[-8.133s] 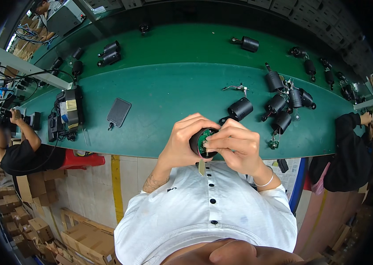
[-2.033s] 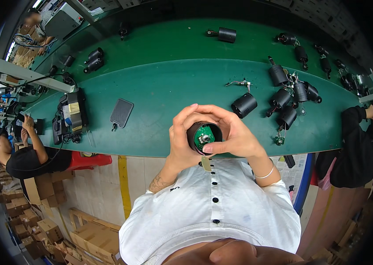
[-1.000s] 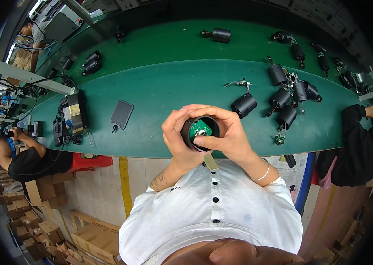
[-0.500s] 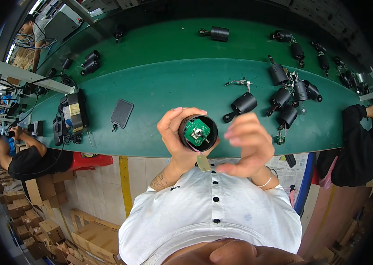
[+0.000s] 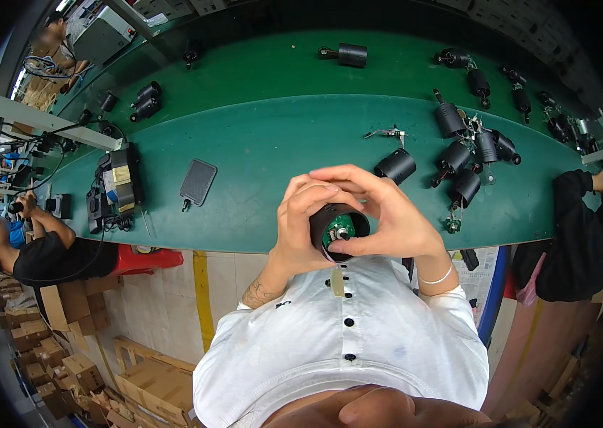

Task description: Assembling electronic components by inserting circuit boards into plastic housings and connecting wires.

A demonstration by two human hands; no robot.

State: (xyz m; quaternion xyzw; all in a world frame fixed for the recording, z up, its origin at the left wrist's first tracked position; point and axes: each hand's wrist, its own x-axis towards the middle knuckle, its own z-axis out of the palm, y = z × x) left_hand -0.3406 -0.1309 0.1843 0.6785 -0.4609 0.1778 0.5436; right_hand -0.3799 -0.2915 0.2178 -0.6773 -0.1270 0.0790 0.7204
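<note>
My left hand [image 5: 294, 230] is wrapped round the side of a black cylindrical housing [image 5: 318, 216] just in front of the table edge, its open end facing up. Inside sits a green circuit board [image 5: 334, 225] with a silvery round part on it. My right hand [image 5: 398, 222] closes on the housing from the other side, fingers arched over the far rim and thumb reaching in against the board. A small pale tab [image 5: 336, 282] hangs by wires below the near rim. Just beyond my right hand lies another black cylinder [image 5: 396, 165], with a small wired part [image 5: 391, 133] behind it.
Several black cylinders with wires and boards [image 5: 455, 157] cluster at right on the green table [image 5: 259, 135]. A flat black rectangular piece [image 5: 198, 182] lies left, near a black device [image 5: 124, 178]. More cylinders [image 5: 353, 55] lie farther back. People work at both sides.
My right hand has moved left from beside the housing onto it, its thumb now inside. The housing has shifted slightly right and nearer me, and its tab hangs lower.
</note>
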